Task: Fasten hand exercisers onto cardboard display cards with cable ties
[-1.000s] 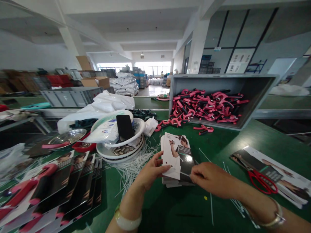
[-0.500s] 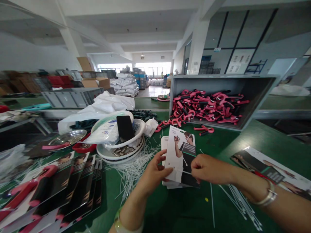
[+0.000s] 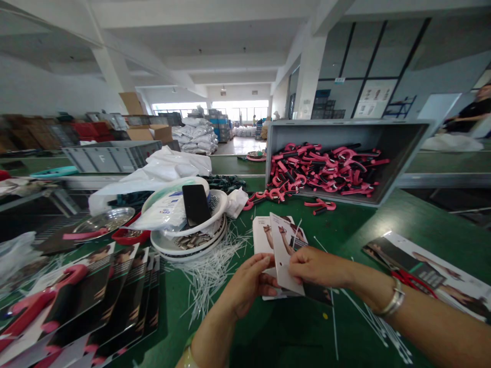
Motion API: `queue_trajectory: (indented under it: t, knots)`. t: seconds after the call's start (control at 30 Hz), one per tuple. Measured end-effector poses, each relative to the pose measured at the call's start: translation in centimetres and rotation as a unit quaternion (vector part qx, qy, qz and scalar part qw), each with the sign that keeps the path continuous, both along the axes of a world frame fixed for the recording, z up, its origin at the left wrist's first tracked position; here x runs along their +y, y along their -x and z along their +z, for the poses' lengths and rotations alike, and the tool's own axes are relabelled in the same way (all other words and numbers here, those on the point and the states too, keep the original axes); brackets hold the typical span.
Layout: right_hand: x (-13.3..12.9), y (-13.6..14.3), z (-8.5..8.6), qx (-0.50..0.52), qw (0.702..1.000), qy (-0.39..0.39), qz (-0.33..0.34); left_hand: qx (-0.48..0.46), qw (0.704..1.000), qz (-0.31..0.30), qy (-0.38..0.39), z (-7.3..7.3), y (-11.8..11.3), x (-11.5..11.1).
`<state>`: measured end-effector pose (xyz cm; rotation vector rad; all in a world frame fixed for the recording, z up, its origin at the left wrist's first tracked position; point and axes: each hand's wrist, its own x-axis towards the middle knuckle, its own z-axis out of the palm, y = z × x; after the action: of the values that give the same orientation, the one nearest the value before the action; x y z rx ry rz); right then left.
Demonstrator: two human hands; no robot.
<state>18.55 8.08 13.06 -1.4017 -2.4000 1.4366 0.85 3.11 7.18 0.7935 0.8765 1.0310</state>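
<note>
A printed card (image 3: 283,254) stands tilted above a stack of similar cards (image 3: 262,236) on the green table. My left hand (image 3: 251,283) is at its lower left edge, fingers curled, with some fingertips hidden behind it. Closed at the card's lower right side is my right hand (image 3: 314,266), its fingers pressed on the front. A thin white cable tie (image 3: 297,231) sticks up just above the right fingers; its lower end is hidden. More loose cable ties (image 3: 215,273) lie in a heap left of the stack.
A grey crate (image 3: 402,163) lies on its side, with pink-and-black tools (image 3: 326,168) in it. Packed cards with tools (image 3: 76,306) lean at front left. A phone (image 3: 196,204) rests on stacked bowls. Red-handled scissors (image 3: 412,281) lie on cards at right.
The card has swung upright and turned, showing more of the stack behind it. My left hand shifted slightly down and right; my right hand moved a little left onto the card.
</note>
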Motion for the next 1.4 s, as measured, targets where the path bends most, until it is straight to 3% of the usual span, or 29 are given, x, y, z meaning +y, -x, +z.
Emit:
queue_trajectory:
  t: [0.07,0.23,0.37,0.47,0.53,0.63,0.73,0.83,0.93,1.03,1.17,1.27,1.4]
  knots:
    - [0.2,-0.1,-0.5,0.017,0.999,0.028,-0.001,-0.008,0.999,-0.029,0.019,-0.4,-0.3,0.2]
    - [1.2,-0.9,-1.7,0.050,0.996,0.074,0.011,0.064,0.996,-0.054,-0.018,-1.1,-1.8,0.1]
    - [2.0,-1.3,-2.1,0.066,0.991,0.113,0.023,0.058,0.997,-0.030,-0.030,-1.3,-3.1,0.0]
    - [2.1,-1.4,-1.4,0.040,0.992,0.106,0.048,0.063,0.997,-0.007,-0.054,-1.7,-3.8,0.2]
    - [1.6,-1.5,-0.5,-0.010,0.997,0.035,0.068,0.076,0.995,0.027,-0.061,-1.9,-3.8,0.5]
    - [-0.3,-1.8,0.4,-0.108,0.975,-0.186,0.056,0.094,0.993,0.059,-0.045,-1.9,-3.1,0.9]
    - [-3.1,-2.2,-0.3,-0.132,0.898,-0.419,0.017,0.100,0.994,0.040,-0.013,-1.5,-2.1,1.1]
    - [-5.5,-2.1,-2.6,-0.120,0.831,-0.543,0.021,0.120,0.992,0.034,-0.006,-0.8,-1.3,1.0]
    - [-6.3,-1.6,-5.0,-0.110,0.790,-0.602,-0.027,0.136,0.990,0.030,-0.016,-0.3,-0.3,0.8]
    - [-5.8,-1.6,-6.0,-0.085,0.763,-0.636,-0.079,0.129,0.990,0.023,-0.053,-0.2,0.8,0.7]
    - [-5.1,-2.1,-5.7,-0.035,0.726,-0.676,-0.121,0.054,0.994,0.048,-0.081,-0.8,0.8,1.3]
    - [-4.9,-2.3,-5.0,-0.018,0.700,-0.700,-0.136,-0.012,0.994,0.059,-0.089,-1.0,-0.9,2.0]
    - [-4.7,-2.2,-4.4,-0.014,0.684,-0.717,-0.135,-0.035,0.989,0.056,-0.133,0.2,-3.7,2.9]
